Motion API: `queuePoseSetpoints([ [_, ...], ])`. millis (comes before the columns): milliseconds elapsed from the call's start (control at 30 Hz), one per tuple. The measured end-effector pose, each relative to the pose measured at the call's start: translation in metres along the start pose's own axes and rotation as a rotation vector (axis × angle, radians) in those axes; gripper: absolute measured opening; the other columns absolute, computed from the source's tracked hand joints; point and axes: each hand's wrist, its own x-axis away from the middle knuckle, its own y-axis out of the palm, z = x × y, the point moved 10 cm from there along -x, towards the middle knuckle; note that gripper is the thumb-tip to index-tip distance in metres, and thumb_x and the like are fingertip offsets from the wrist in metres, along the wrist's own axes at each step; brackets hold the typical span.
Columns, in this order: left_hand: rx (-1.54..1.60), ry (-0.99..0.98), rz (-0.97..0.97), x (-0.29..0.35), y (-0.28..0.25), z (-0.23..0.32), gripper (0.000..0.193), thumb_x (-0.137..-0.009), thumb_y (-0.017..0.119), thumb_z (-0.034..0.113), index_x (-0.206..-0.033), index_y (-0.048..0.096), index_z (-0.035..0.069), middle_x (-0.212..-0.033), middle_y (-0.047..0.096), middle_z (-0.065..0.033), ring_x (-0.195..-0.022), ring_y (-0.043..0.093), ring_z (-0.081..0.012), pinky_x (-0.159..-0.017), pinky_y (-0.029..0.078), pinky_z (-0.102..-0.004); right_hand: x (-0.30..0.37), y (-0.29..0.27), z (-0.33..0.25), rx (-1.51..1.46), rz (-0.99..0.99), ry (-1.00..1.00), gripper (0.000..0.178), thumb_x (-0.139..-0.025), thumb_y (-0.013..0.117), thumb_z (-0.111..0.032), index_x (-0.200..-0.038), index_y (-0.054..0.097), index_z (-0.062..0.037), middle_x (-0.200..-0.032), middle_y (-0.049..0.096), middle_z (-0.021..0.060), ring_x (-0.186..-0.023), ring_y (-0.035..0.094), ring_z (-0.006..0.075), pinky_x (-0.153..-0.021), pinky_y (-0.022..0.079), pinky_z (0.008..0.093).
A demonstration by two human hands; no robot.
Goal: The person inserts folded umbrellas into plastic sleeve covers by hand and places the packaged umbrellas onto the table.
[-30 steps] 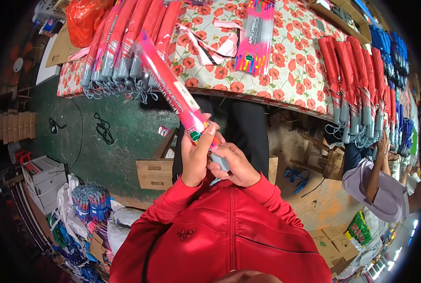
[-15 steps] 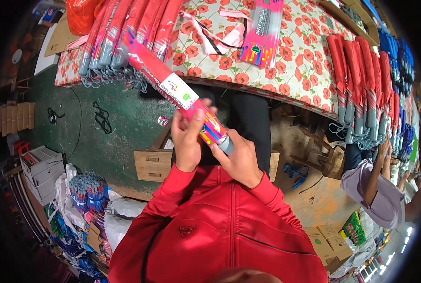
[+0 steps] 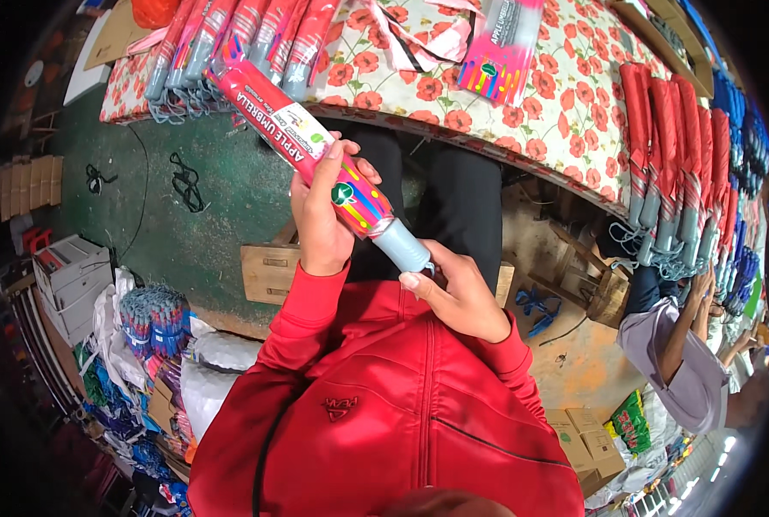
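A red folded umbrella in a printed plastic sleeve lies slanted across my lap, its far end up and to the left. My left hand is wrapped around the lower part of the sleeve, over its colourful striped section. The grey handle sticks out of the sleeve's near end. At the tip of that handle, the fingers and thumb of my right hand close on its end. Flat on the table lies another printed plastic sleeve, beside pink-and-white strips.
Several red umbrellas with grey handles lie along the left of the flower-patterned table. Another row of red umbrellas lies at the right, near a co-worker. Below the table are a wooden drawer and cardboard boxes.
The umbrella has turned and shifted left, showing more of its printed side. More of the grey handle is exposed, and my right hand has moved down and right to its end.
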Motion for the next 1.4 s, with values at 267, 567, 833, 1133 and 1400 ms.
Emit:
queuePoseSetpoints([
  [267,-0.085,-0.071,-0.008,0.038,0.018,-0.022,0.037,-0.095,0.058,0.006,-0.129,0.045,0.002,-0.103,0.061,-0.0127,-0.08,0.065,-0.0216,-0.069,0.055,-0.0304,-0.01,0.007,0.005,0.084,0.127,-0.095,0.027,-0.095,0.06,-0.01,-0.119,0.055,0.0026,-0.075,0.067,0.0072,-0.06,0.058,0.021,-0.059,0.046,0.0329],
  [567,-0.201,-0.111,-0.196,0.077,0.065,0.039,0.045,-0.087,0.054,0.002,-0.131,0.046,0.004,-0.097,0.06,-0.0106,-0.073,0.061,-0.019,-0.065,0.05,-0.0274,0.029,0.031,-0.05,0.139,0.104,-0.143,0.024,-0.095,0.056,-0.009,-0.112,0.058,0.0072,-0.071,0.066,0.0118,-0.056,0.061,0.0262,-0.054,0.046,0.0359],
  [833,-0.581,0.135,-0.365,0.076,0.098,0.038,0.066,-0.082,0.052,-0.002,-0.145,0.033,0.006,-0.098,0.061,-0.0064,-0.067,0.054,-0.0159,-0.062,0.047,-0.0274,0.036,0.032,-0.05,0.26,0.358,-0.247,0.033,-0.092,0.061,-0.01,-0.119,0.057,0.0079,-0.075,0.068,0.0167,-0.065,0.065,0.0344,-0.06,0.049,0.0398],
  [1133,-1.186,0.34,-0.165,-0.043,0.09,0.055,0.066,-0.074,0.056,-0.001,-0.136,0.035,0.004,-0.117,0.06,-0.0257,-0.088,0.064,-0.0443,-0.076,0.051,-0.0492,0.007,-0.01,0.0,0.166,0.317,-0.061,0.031,-0.092,0.067,-0.012,-0.117,0.063,0.0048,-0.076,0.067,0.0077,-0.061,0.057,0.0168,-0.058,0.047,0.0277],
  [1400,-1.452,1.175,-0.079,-0.058,0.112,0.097,0.042,-0.083,0.066,0.004,-0.123,0.056,-0.004,-0.109,0.067,-0.0215,-0.083,0.066,-0.0379,-0.075,0.053,-0.0391,0.014,0.0,0.035,0.36,0.17,-0.098,0.032,-0.089,0.071,-0.014,-0.115,0.064,0.0041,-0.076,0.069,0.0077,-0.058,0.06,0.0225,-0.057,0.047,0.0315],
])
